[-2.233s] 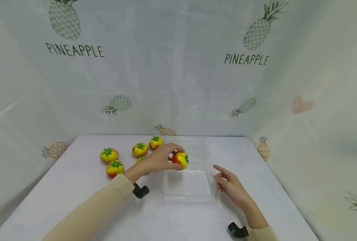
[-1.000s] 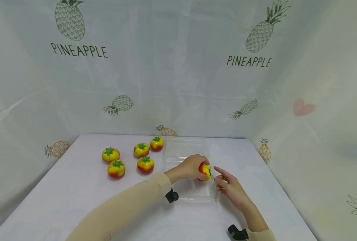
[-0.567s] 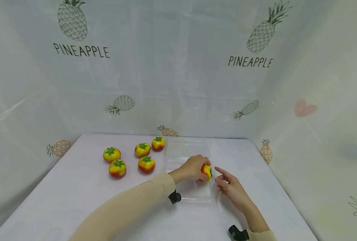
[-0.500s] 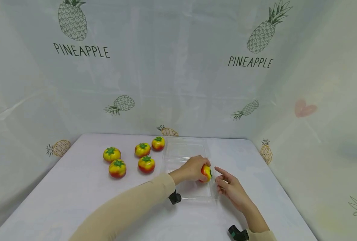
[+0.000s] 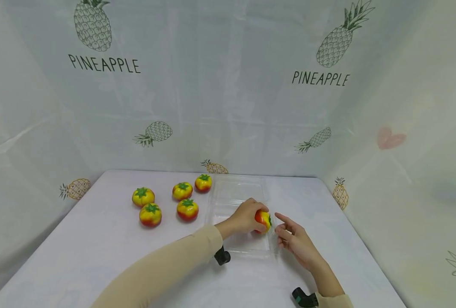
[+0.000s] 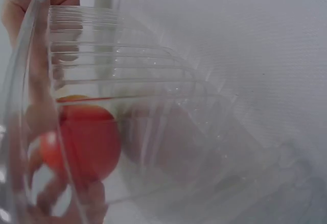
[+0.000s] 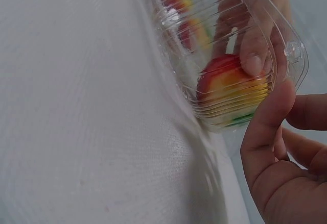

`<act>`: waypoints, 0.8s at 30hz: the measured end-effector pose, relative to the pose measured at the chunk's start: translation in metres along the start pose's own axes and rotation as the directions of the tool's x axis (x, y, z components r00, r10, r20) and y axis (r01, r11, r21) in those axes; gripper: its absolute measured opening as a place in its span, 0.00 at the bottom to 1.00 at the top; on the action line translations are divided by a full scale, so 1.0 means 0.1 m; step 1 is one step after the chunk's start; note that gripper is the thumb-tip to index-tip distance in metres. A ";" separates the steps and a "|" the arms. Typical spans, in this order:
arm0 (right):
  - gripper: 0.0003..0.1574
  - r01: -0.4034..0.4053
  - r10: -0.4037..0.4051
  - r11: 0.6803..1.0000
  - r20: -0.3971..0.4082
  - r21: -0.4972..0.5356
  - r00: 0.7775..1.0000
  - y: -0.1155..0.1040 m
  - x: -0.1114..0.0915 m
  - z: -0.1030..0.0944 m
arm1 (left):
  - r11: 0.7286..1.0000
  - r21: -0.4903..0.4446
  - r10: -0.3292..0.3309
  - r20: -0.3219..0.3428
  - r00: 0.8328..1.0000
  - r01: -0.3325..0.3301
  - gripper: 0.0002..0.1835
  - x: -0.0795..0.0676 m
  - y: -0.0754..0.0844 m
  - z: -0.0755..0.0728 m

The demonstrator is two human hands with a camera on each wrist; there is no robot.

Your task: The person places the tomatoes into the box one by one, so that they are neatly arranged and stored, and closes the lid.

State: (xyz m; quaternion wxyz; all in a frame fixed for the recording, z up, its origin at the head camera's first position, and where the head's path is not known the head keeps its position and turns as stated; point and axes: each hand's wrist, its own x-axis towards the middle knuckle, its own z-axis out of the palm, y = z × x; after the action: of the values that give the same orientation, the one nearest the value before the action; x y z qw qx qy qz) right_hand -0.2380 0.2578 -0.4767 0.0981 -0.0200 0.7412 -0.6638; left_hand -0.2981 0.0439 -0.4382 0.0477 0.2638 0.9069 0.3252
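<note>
My left hand (image 5: 244,217) grips a red and yellow toy persimmon (image 5: 265,219) with a green calyx, fingers over its top and thumb at the near side. The fruit lies on its side in the near half of a clear plastic clamshell box (image 5: 247,250), against the right wall, calyx facing right. Through the plastic in the right wrist view, the persimmon (image 7: 225,83) shows low in the corner with a fingertip on it. Beside that wall my right hand (image 5: 298,244) has its index finger stretched out and the others loosely bent. Its fingertips are right at the box rim (image 7: 302,71).
Left of the box sit several more toy persimmons (image 5: 187,210), calyxes up, on a white table (image 5: 78,252). The box's raised-back half (image 5: 238,188) lies behind the near half. A pineapple-print cloth (image 5: 228,94) hangs close behind the table.
From above the box's left side, my left hand has carried the persimmon right and down into the near half, and has stayed there about a second. The right hand has barely moved.
</note>
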 end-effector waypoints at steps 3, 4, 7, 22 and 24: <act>0.37 0.000 0.000 1.000 -0.002 0.000 1.000 0.00 0.00 0.00 | 1.000 -0.011 -0.004 -0.016 1.000 0.003 0.27 0.00 -0.01 0.02; 0.37 0.001 -0.001 1.000 -0.003 0.000 1.000 0.00 0.00 0.00 | 1.000 -0.010 -0.004 -0.020 1.000 0.003 0.27 0.00 -0.01 0.03; 0.37 0.004 -0.004 1.000 -0.005 0.001 1.000 0.00 -0.01 0.00 | 1.000 0.001 0.000 -0.028 1.000 0.000 0.27 0.00 -0.01 0.04; 0.37 0.010 -0.010 1.000 0.000 -0.009 1.000 -0.01 -0.01 0.01 | 1.000 -0.003 -0.008 -0.034 0.999 0.008 0.30 0.01 -0.04 0.06; 0.37 0.009 -0.009 1.000 -0.002 -0.011 1.000 -0.01 -0.01 0.01 | 1.000 -0.008 -0.010 -0.034 0.999 0.010 0.30 0.01 -0.05 0.05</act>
State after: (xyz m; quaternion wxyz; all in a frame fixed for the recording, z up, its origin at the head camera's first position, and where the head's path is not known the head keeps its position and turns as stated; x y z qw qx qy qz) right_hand -0.2372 0.2572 -0.4755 0.0942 -0.0232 0.7448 -0.6602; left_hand -0.2996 0.0439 -0.4452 0.0348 0.2535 0.9076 0.3330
